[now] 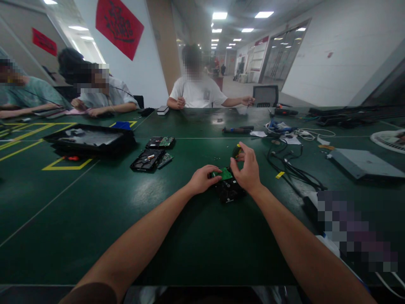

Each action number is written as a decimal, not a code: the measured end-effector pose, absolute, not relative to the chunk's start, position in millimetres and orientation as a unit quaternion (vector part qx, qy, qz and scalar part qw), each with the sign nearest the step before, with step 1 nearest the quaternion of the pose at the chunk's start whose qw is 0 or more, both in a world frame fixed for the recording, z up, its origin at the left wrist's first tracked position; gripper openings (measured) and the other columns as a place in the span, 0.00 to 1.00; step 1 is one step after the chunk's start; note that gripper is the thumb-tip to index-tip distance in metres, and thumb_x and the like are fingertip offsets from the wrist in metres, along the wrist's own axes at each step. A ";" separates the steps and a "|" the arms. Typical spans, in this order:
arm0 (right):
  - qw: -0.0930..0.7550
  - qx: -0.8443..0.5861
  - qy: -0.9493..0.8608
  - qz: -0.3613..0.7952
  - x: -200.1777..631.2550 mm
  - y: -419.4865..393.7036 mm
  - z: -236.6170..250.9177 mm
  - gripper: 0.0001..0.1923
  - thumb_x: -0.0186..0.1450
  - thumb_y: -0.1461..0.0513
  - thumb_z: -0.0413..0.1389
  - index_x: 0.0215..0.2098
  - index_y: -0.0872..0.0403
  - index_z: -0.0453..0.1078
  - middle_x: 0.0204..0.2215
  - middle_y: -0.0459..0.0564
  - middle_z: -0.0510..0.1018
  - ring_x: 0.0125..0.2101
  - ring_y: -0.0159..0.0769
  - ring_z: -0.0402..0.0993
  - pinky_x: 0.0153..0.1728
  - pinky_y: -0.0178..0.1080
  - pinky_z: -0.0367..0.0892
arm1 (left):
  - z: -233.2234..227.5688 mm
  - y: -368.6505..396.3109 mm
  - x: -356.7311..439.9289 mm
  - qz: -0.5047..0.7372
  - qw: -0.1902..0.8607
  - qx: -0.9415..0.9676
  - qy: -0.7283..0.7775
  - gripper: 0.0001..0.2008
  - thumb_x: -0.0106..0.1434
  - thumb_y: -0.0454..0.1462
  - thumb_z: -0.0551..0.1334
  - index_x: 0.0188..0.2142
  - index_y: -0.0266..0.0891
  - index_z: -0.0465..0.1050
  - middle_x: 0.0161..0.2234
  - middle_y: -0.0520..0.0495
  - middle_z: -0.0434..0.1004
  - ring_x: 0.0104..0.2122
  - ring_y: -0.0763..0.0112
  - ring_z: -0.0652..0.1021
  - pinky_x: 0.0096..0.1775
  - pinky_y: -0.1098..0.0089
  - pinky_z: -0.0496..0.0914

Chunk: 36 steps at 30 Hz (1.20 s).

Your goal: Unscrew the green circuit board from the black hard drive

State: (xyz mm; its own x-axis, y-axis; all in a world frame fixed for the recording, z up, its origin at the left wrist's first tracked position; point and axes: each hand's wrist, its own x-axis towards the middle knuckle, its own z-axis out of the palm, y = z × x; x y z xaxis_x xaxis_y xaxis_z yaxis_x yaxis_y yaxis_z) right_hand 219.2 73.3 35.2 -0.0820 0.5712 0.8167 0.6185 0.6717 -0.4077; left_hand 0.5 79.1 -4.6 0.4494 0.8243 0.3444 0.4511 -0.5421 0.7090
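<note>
A black hard drive (pixel 230 192) with a green circuit board (pixel 225 173) lies on the table in front of me. My left hand (pixel 205 179) grips its left side, with the fingertips on the board's edge. My right hand (pixel 248 169) is above the drive's right side, its fingers closed round a screwdriver (pixel 236 150) with a yellow and black handle. The screwdriver's shaft and tip are hidden by the hand. Several tiny screws (pixel 217 158) lie just beyond the drive.
More hard drives (pixel 160 142) and a loose circuit board (pixel 165 160) lie to the left, near a black tray (pixel 95 139). Black cables (pixel 291 164) and a grey metal box (pixel 367 162) are at the right. A person (pixel 199 90) sits opposite; two others sit at the far left.
</note>
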 end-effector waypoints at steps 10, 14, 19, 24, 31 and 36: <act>0.534 -0.416 -0.736 -0.027 220.2 72.3 37.3 0.34 0.69 0.61 0.56 0.71 0.48 0.51 0.53 0.58 0.69 0.39 0.41 0.75 0.43 0.52 0.80 | -3.5 77.9 0.7 0.342 0.269 0.806 0.401 0.15 0.65 0.42 0.68 0.51 0.43 0.79 0.54 0.44 0.78 0.42 0.65 0.78 0.47 0.63 0.74; 0.540 -0.417 -0.731 -0.025 220.1 72.1 38.1 0.34 0.69 0.62 0.56 0.71 0.48 0.52 0.52 0.58 0.69 0.39 0.42 0.75 0.42 0.51 0.80 | -1.9 76.8 0.7 0.342 0.271 0.806 0.401 0.15 0.65 0.42 0.68 0.50 0.43 0.80 0.54 0.44 0.78 0.43 0.65 0.78 0.47 0.62 0.74; 0.541 -0.416 -0.730 -0.031 220.3 71.7 39.1 0.33 0.69 0.61 0.57 0.70 0.48 0.54 0.53 0.58 0.70 0.41 0.43 0.76 0.43 0.52 0.80 | 0.2 75.6 1.3 0.348 0.264 0.807 0.398 0.14 0.65 0.41 0.68 0.50 0.44 0.80 0.53 0.44 0.78 0.43 0.65 0.79 0.47 0.64 0.74; 0.546 -0.420 -0.725 -0.032 220.8 72.9 38.3 0.32 0.69 0.60 0.57 0.70 0.48 0.54 0.53 0.58 0.71 0.39 0.42 0.77 0.43 0.54 0.80 | 0.7 75.4 1.3 0.340 0.261 0.811 0.398 0.15 0.66 0.41 0.68 0.51 0.43 0.80 0.53 0.44 0.79 0.44 0.64 0.79 0.47 0.63 0.73; 0.545 -0.413 -0.729 -0.033 222.3 74.3 36.9 0.31 0.70 0.61 0.55 0.70 0.48 0.54 0.54 0.58 0.72 0.40 0.42 0.77 0.45 0.53 0.79 | 1.9 75.1 1.3 0.337 0.264 0.810 0.402 0.15 0.65 0.41 0.68 0.51 0.44 0.79 0.53 0.44 0.78 0.43 0.64 0.79 0.47 0.63 0.74; 0.553 -0.417 -0.721 -0.030 222.2 73.9 36.6 0.31 0.70 0.59 0.57 0.69 0.47 0.56 0.54 0.58 0.71 0.40 0.42 0.76 0.42 0.51 0.80 | 2.0 74.5 2.2 0.342 0.269 0.805 0.403 0.14 0.65 0.41 0.68 0.50 0.44 0.80 0.53 0.44 0.79 0.42 0.65 0.79 0.46 0.63 0.74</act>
